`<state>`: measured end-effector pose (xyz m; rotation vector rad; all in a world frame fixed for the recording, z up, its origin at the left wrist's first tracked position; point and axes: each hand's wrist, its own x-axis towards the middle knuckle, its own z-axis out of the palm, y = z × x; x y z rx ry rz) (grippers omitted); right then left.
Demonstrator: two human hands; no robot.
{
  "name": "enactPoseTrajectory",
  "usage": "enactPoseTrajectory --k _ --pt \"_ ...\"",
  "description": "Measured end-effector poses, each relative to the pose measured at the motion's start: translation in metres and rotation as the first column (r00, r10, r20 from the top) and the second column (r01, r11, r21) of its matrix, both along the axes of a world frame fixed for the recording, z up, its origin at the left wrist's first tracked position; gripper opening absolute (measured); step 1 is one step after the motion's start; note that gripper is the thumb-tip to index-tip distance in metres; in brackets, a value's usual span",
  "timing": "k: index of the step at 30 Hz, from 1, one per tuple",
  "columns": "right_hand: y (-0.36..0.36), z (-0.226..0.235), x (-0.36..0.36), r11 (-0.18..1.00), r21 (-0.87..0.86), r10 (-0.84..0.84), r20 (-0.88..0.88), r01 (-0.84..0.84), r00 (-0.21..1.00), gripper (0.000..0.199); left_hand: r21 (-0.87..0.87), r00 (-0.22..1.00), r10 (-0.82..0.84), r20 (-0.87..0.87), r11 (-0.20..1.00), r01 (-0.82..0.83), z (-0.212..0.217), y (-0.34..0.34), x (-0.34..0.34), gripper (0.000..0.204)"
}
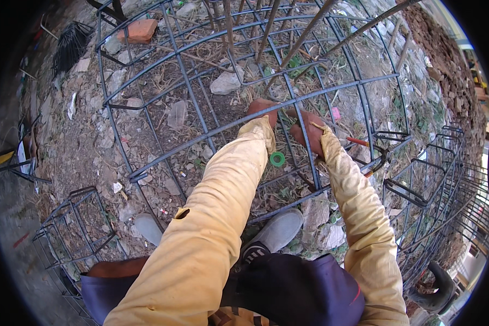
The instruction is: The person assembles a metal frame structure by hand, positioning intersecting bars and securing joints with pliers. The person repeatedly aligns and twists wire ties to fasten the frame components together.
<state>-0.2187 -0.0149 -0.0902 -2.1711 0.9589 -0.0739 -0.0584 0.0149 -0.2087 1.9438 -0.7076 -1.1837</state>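
Note:
Both my arms, in pale yellow sleeves, reach down to a cage of steel rebar (195,103) over the ground. My left hand (263,107) is closed at a long bar of the cage, its fingertips mostly hidden. Just right of it, my right hand (308,135) is curled beside a crossing bar; whatever its fingers hold is hidden. A tool with orange handles (357,141) and a dark curved part lies near my right wrist. Below my hands, a small green ring (277,158) shows between the bars.
Upright rods (269,30) rise from the cage's far side. More rebar frames stand at right (426,174) and lower left (79,228). A broken brick (138,31) and stones (227,80) lie on rough ground. My grey shoes (277,229) are at the cage's near edge.

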Motion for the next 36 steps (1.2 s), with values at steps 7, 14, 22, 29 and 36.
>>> enactPoseTrajectory --k 7,14,22,29,36 --pt "0.003 -0.007 0.015 0.981 0.189 -0.004 -0.151 0.032 0.989 0.053 0.016 0.998 0.012 0.064 1.0 -0.013 0.005 0.0 -0.001 0.035" --pt "0.002 -0.023 0.019 0.955 0.251 -0.158 -0.012 0.156 0.987 0.039 0.018 0.994 0.097 -0.051 0.995 -0.096 -0.006 -0.001 0.004 0.033" --pt "-0.023 -0.037 0.006 0.997 -0.057 0.048 0.015 -0.048 0.999 0.024 -0.101 0.929 0.323 0.182 0.946 -0.309 -0.017 -0.001 0.003 0.039" --pt "-0.023 -0.038 0.002 0.979 -0.166 0.099 -0.096 -0.114 0.99 0.028 0.048 0.853 0.322 -0.411 0.942 -0.332 0.056 -0.002 0.007 0.019" --pt "-0.023 -0.079 0.002 0.995 -0.063 0.058 -0.273 -0.078 0.96 0.029 0.185 0.913 0.139 -0.384 0.98 -0.071 0.054 -0.008 0.009 0.019"
